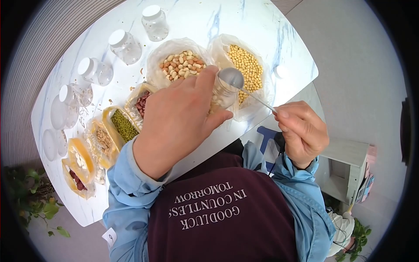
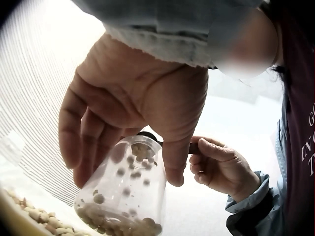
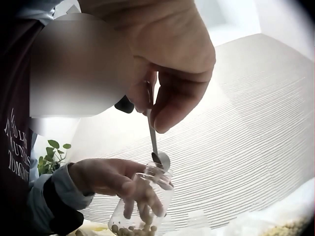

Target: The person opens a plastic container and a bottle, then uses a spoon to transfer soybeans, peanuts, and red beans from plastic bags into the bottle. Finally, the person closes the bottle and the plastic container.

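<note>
My left hand (image 1: 174,118) (image 2: 142,93) grips a clear jar (image 1: 223,97) (image 2: 147,196) (image 3: 120,216), thumb on one side and fingers on the other. Between thumb and fingers, my right hand (image 1: 303,131) (image 3: 170,54) pinches the thin handle of a metal spoon (image 1: 231,77) (image 3: 153,138). The spoon's bowl is tipped over the jar's mouth. Round beans are dropping through the jar in the left wrist view, and more lie at its bottom. Behind the jar is an open bag of yellow soybeans (image 1: 246,63).
A bag of peanuts (image 1: 181,63) stands beside the soybeans. Bags of red beans (image 1: 141,104), green beans (image 1: 123,124) and other foods line the table's near left side. Several lidded jars (image 1: 126,47) stand along the far left edge. A white lid (image 1: 280,71) lies at the right.
</note>
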The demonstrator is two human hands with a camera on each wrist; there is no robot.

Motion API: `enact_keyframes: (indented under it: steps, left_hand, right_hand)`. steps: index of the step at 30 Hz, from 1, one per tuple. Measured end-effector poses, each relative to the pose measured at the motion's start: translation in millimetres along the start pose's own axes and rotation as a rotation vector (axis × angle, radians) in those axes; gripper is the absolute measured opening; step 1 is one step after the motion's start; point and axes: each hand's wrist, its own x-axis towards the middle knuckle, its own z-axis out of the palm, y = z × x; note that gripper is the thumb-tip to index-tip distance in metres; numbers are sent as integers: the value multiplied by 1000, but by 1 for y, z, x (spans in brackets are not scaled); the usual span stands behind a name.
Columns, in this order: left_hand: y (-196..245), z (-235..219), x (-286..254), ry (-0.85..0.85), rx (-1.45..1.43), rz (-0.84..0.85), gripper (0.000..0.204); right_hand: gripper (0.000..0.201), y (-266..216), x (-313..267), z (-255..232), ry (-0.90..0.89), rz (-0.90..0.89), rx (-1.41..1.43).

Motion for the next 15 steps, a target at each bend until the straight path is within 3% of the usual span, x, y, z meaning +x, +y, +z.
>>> enact_keyframes:
  steps: [2, 8, 11, 15]
  left_hand:
    - [1, -1, 0, -10, 6, -9, 67]
    - [1, -1, 0, 9, 7, 2, 66]
    - [1, -3, 0, -1, 6, 3, 67]
    - [0, -2, -1, 8, 6, 15, 67]
  right_hand:
    - [23, 1, 0, 0, 39, -26, -15]
    - [16, 49, -9, 9, 230, 493, -58]
    - [15, 82, -22, 13, 195, 581, -129]
    - [13, 101, -31, 18, 145, 529, -267]
